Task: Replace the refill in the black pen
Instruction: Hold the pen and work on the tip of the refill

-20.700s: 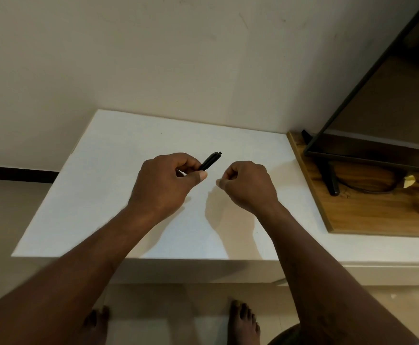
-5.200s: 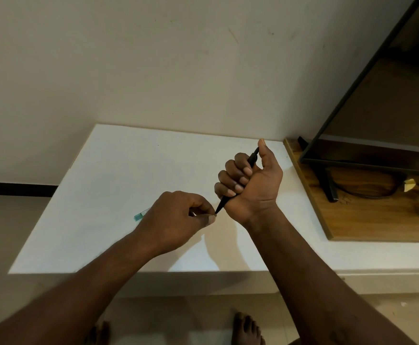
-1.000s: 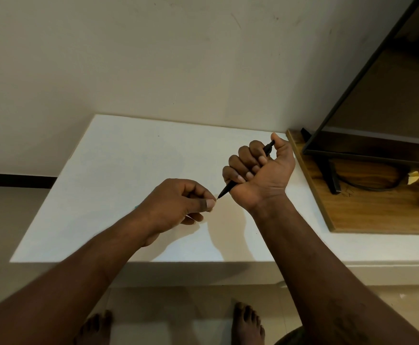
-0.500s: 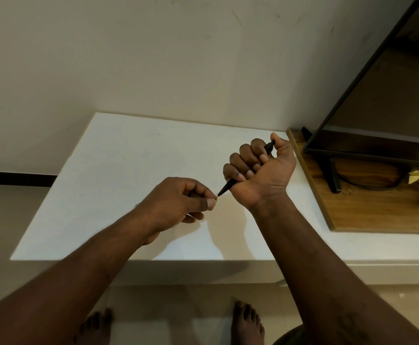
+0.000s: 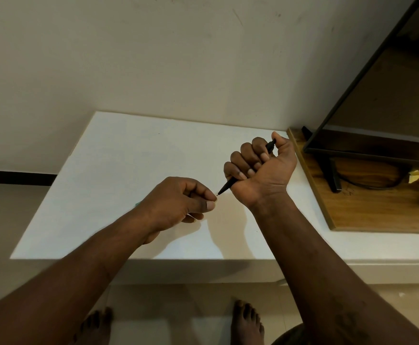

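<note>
Since half a second ago little has shifted: my right hand [image 5: 263, 168] still fists the black pen [image 5: 227, 186], tip slanting down toward my left hand [image 5: 178, 205], whose thumb and forefinger pinch the thin refill [image 5: 137, 204] just beside that tip, above the white table [image 5: 119, 155].

Dim, warm light fell from above and ahead, so the left hand [image 5: 178, 202] and the right hand [image 5: 260, 168] threw soft grey shadows toward the near edge of the white table [image 5: 129, 158]. The table was the brightest surface, evenly lit, and its front face lay in deep shadow. The middle was sharp, the black pen [image 5: 226, 188] crisp. The wide lens stretched both forearms [image 5: 315, 270] toward the bottom corners, and the bare feet [image 5: 247, 322] looked soft and murky.
</note>
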`<state>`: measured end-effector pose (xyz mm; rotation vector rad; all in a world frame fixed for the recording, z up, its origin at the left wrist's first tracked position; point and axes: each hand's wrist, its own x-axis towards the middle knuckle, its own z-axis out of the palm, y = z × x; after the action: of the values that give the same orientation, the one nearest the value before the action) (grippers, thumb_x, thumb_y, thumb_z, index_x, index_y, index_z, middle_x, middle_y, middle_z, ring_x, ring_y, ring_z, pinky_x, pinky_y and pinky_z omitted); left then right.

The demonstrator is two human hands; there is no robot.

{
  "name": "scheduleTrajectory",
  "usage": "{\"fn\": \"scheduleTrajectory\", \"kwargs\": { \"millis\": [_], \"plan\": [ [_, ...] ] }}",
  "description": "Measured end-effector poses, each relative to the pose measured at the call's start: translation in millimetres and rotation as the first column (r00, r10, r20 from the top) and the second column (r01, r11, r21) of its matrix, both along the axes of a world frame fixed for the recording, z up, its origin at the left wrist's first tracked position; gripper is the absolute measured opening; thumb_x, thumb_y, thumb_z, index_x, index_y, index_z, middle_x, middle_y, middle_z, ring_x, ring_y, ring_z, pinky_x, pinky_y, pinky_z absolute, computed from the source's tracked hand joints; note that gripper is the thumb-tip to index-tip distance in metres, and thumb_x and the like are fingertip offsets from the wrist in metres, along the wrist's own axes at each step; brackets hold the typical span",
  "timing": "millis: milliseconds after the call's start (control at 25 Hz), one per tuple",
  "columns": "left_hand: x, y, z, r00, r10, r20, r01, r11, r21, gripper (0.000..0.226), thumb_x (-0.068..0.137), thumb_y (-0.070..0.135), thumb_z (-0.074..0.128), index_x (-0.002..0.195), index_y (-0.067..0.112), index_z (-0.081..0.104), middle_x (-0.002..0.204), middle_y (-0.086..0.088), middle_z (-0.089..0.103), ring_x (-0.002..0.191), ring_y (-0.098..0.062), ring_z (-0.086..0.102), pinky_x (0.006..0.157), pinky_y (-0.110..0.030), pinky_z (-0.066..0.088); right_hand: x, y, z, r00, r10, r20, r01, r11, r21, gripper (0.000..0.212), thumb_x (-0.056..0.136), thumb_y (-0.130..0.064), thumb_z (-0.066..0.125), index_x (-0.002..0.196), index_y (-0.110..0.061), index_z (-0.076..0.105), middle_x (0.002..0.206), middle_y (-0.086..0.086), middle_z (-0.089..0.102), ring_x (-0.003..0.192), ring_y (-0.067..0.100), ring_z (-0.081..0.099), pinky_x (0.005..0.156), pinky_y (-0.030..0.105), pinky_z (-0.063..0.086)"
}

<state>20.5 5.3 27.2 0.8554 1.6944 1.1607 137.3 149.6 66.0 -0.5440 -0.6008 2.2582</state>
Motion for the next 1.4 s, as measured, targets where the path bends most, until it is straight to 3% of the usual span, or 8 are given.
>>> {"fn": "scheduleTrajectory", "kwargs": {
  "millis": [480, 760, 920, 1120, 1400],
  "plan": [
    [1.1, -0.9, 3.3, 1.0, 0.017, 0.0, -0.017, 0.999, -0.035, 0.008, 0.086, 0.023, 0.083, 0.089, 0.031, 0.083, 0.087, 0.006, 0.081, 0.079, -0.013, 0.078, 0.068, -0.025, 0.058, -0.3, -0.4, -0.1, 1.0, -0.02, 0.022, 0.02, 1.0, -0.005, 0.045, 0.092, -0.043, 0.047, 0.058, -0.019, 0.029, 0.052, -0.004, 0.019, 0.044, 0.014, 0.012, 0.044, 0.024, 0.016],
    [0.5, -2.8, 11.1, 0.996, 0.003, 0.086, 0.007, 0.993, -0.117, 0.011, 0.094, 0.03, 0.074, 0.096, 0.028, 0.084, 0.089, 0.004, 0.081, 0.07, -0.011, 0.074, 0.065, -0.022, 0.059, 0.2, 0.6, 0.8, 0.999, -0.038, 0.036, 0.037, 0.999, 0.005, 0.046, 0.092, -0.044, 0.047, 0.058, -0.02, 0.028, 0.053, -0.004, 0.018, 0.045, 0.015, 0.011, 0.044, 0.024, 0.016],
    [0.8, -6.1, 12.2, 0.971, 0.028, 0.239, 0.002, 0.992, -0.123, 0.025, 0.103, 0.031, 0.061, 0.1, 0.025, 0.085, 0.083, 0.001, 0.076, 0.069, -0.013, 0.068, 0.067, -0.028, 0.059, 0.2, 0.7, 0.8, 0.998, -0.041, 0.038, 0.04, 0.999, 0.016, 0.045, 0.092, -0.043, 0.047, 0.058, -0.02, 0.028, 0.053, -0.004, 0.017, 0.045, 0.015, 0.011, 0.045, 0.024, 0.014],
    [-3.6, -7.5, 12.9, 0.902, 0.056, 0.428, -0.007, 0.993, -0.116, 0.041, 0.099, 0.048, 0.06, 0.107, 0.016, 0.084, 0.071, 0.001, 0.061, 0.06, -0.011, 0.056, 0.058, -0.027, 0.052, -0.1, 0.9, -0.1, 0.999, -0.039, 0.036, 0.038, 0.999, 0.027, 0.046, 0.094, -0.043, 0.046, 0.058, -0.019, 0.029, 0.052, -0.004, 0.018, 0.044, 0.014, 0.012, 0.044, 0.024, 0.016],
    [-7.0, -6.3, 12.8, 0.848, 0.064, 0.527, 0.018, 0.989, -0.149, 0.06, 0.092, 0.064, 0.061, 0.11, 0.011, 0.082, 0.062, 0.005, 0.051, 0.053, -0.008, 0.046, 0.049, -0.022, 0.043, 0.0, 1.7, -1.0, 0.999, -0.048, 0.022, 0.047, 0.999, 0.024, 0.045, 0.094, -0.043, 0.047, 0.06, -0.02, 0.028, 0.051, -0.004, 0.018, 0.043, 0.014, 0.012, 0.044, 0.024, 0.015]
  ]
}}
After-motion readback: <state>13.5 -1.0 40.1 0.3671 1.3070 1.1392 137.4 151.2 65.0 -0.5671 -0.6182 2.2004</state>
